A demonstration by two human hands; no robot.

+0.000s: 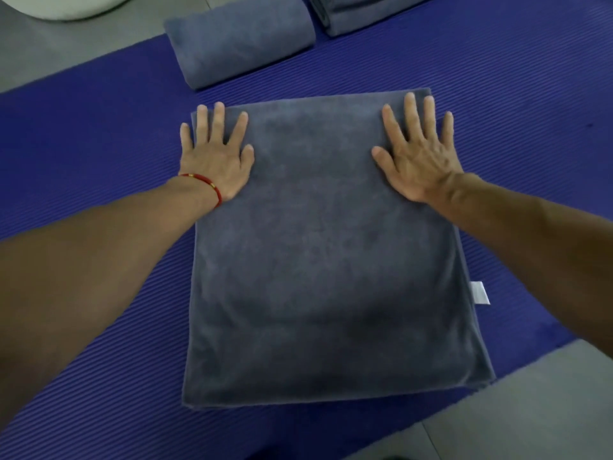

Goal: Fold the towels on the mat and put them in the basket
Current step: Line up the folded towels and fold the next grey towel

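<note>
Head view: both the left hand (215, 161) and right hand (419, 161) lie flat, fingers spread wide, on the grey plush folded towel (325, 267), probably smoothing it on the ribbed purple mat (99, 127) before folding.

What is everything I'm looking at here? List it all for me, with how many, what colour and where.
Large grey terry towel: one, folded flat, centre of the mat, under both hands.
White care label: one, at that towel's right edge.
Small folded grey towel: one, beyond the large one, partly on the mat.
Stacked grey towels: count unclear, top right, cut off by the frame.
Ribbed blue foam mat: one, on the floor.
Grey tiled floor: around the mat.
White rounded object: one, top left corner, unidentifiable.
Red cord bracelet: one, left wrist.
Left hand: flat, fingers spread, on the towel.
Right hand: likewise.
</note>
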